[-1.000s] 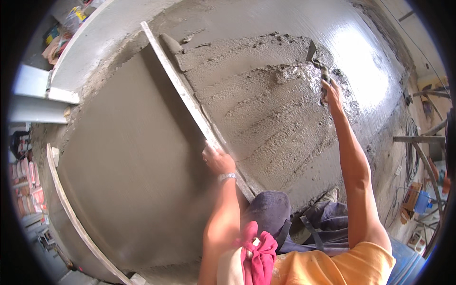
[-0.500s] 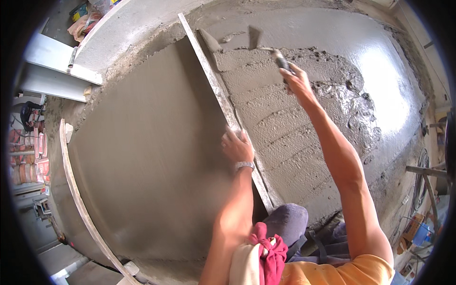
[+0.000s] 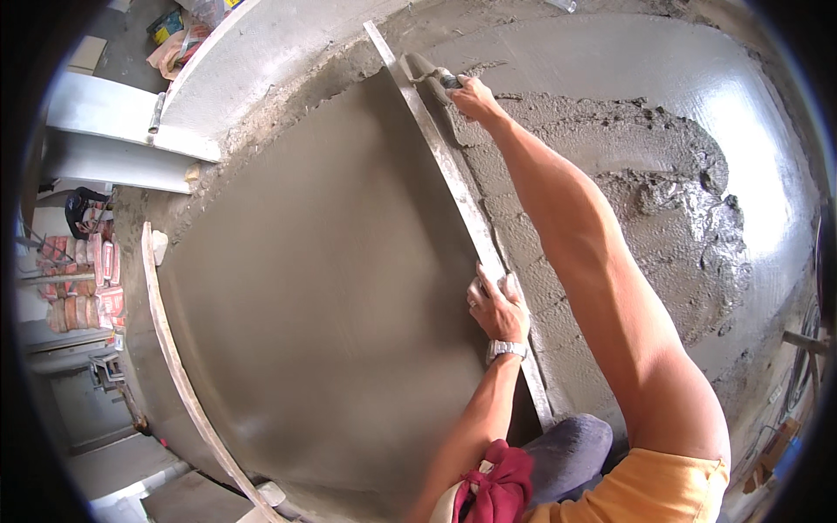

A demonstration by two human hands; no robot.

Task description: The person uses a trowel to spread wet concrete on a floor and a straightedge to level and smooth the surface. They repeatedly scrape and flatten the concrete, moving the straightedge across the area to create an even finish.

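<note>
The right grip (image 3: 475, 98) is clenched round the handle of a trowel (image 3: 450, 81), which reaches out just beyond its fingers toward the far end of a straight bar (image 3: 446, 166); the blade is hard to make out against the grey behind it. The left grip (image 3: 500, 307) grasps the bar, its hand laid over the nearer part, with a pale metal watch (image 3: 506, 349) on the wrist just below. From there the bar runs away past the left side of the right grip, and in the other direction down to a dark-clothed knee (image 3: 571, 449). Left of the left grip spreads smooth mortar (image 3: 314, 261); to the right of both grips lies rough mortar (image 3: 663, 148), ridged and lumpy, partly hidden by the right forearm. Well to the left of the left grip is a pale strip (image 3: 179, 366), bowed in this view, and beyond that stand stacked bags (image 3: 78, 261). Below the left grip hangs a knotted dark pink cloth (image 3: 501, 484), beside an orange garment (image 3: 645, 488) under the right arm.
</note>
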